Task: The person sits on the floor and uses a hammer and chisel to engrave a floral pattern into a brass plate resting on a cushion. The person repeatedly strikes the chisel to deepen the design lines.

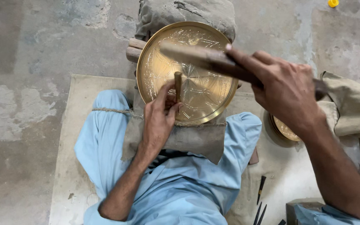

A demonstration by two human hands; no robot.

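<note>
Left hand [158,118] is closed round a short chisel [178,85] held upright on the engraved brass plate [163,66] over the lap, while right hand [286,93] grips a hammer [201,56] raised just above, handle lying across the plate.

Left hand [160,116]: forearm comes up from the lower left, bare below a rolled light-blue sleeve, wrist bent slightly back. Fingers [172,109] curl tight round the thin brown metal punch [178,86], thumb along its near side, punch held upright.

Right hand [284,93]: forearm runs in from the lower right corner, bare, wrist straight. Hand raised and clenched in a full fist on the dark wooden-handled hammer [207,59], index finger stretched along the handle, knuckles toward the camera. Hammer lies nearly level, above the left hand; the two hands are well apart.
</note>
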